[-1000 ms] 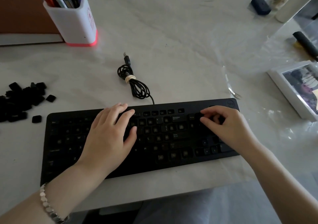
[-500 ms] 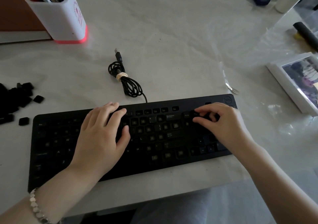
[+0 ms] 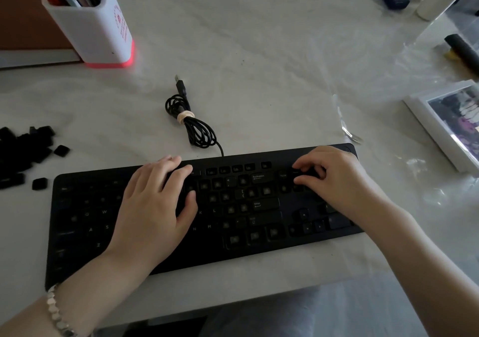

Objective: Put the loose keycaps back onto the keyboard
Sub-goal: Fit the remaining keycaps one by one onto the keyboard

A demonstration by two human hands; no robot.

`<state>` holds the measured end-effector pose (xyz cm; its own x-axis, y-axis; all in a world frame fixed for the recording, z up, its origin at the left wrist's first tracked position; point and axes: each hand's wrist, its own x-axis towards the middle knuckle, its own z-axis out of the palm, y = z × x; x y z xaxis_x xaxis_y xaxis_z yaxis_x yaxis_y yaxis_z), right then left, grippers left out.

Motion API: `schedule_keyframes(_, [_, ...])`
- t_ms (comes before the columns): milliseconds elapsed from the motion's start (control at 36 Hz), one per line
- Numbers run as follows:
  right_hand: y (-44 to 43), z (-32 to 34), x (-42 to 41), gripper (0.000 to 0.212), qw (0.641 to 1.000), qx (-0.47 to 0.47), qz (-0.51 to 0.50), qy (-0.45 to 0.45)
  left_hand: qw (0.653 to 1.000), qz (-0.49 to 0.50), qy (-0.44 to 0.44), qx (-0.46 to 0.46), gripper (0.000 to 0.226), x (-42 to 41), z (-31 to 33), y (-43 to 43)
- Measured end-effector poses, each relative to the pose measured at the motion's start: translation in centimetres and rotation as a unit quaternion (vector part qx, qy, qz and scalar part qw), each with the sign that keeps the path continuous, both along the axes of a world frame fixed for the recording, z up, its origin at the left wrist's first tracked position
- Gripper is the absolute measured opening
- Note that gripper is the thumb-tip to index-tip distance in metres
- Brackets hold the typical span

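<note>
Loose black keycaps (image 3: 23, 150) lie heaped at the left edge of the bench (image 3: 259, 64), with two strays just beside the far-left corner of the keyboard (image 3: 77, 253). The black keyboard lies along the near edge. Many sockets are bare and show pale stems, mostly in the middle and right. Legible caps: W, A, S, Z, K, L, N, M, Backspace, Enter. The left hand (image 3: 153, 207) rests flat on the upper middle rows, fingers relaxed, holding nothing. The right hand (image 3: 337, 178) curls its fingers (image 3: 298, 167) onto the top-right keys; I cannot tell whether they pinch a keycap.
</note>
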<state>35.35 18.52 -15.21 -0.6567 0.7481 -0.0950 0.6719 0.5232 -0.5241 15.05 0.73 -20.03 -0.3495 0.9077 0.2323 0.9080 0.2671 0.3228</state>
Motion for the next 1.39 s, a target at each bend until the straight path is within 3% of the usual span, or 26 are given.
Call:
schedule_keyframes(306, [1.4, 0.5, -0.9, 0.020, 0.997, -0.050, 0.014, -0.051, 1.000, 0.002, -0.004, -0.003, 0.044, 0.1, 0.1, 0.0])
schedule_keyframes(556, [2.5, 1.0, -1.1, 0.016, 0.983, -0.174, -0.053, -0.028, 1.000, -0.004, -0.004, 0.003, 0.044, 0.0, 0.0, 0.1])
schedule_keyframes(889, [1.8, 0.8, -2.3, 0.025, 0.978, -0.142, -0.131, -0.084, 1.000, -0.004, -0.005, 0.011, 0.044, -0.1, 0.0, 0.2])
schedule_keyframes(1000, [1.2, 0.9, -1.4, 0.019, 0.979, -0.151, -0.135, -0.012, 1.000, -0.012, -0.002, 0.010, 0.044, -0.4, -0.1, 0.0])
schedule_keyframes(1056, [0.7, 0.9, -1.1, 0.013, 0.950, -0.205, -0.214, 0.099, 1.000, -0.017, 0.001, 0.008, 0.044, -0.6, -0.2, -0.1])
schedule_keyframes(1083, [0.4, 1.1, -1.1, 0.016, 0.909, -0.276, -0.255, 0.178, 1.000, -0.018, 0.005, 0.007, 0.044, -0.6, -0.3, -0.1])
schedule_keyframes(1139, [-0.6, 2.0, -1.6, 0.026, 0.783, -0.436, -0.299, 0.328, 1.000, -0.021, 0.010, 0.006, 0.044, -0.7, -0.3, -0.2])
schedule_keyframes(1167, [-1.2, 2.5, -1.8, 0.031, 0.736, -0.475, -0.305, 0.372, 1.000, -0.021, 0.010, 0.007, 0.043, -0.7, -0.3, -0.2])
schedule_keyframes(1194, [-2.0, 3.0, -2.0, 0.034, 0.716, -0.490, -0.303, 0.394, 1.000, -0.021, 0.008, 0.008, 0.043, -0.7, -0.3, -0.2])
schedule_keyframes(1250, [-3.6, 3.7, -2.7, 0.033, 0.729, -0.472, -0.281, 0.410, 1.000, -0.023, 0.004, 0.012, 0.043, -0.7, -0.4, -0.2])
schedule_keyframes(1389, [-6.5, 4.5, -4.0, 0.029, 0.845, -0.328, -0.193, 0.375, 0.999, -0.028, 0.000, 0.018, 0.043, -0.9, -0.5, -0.3])
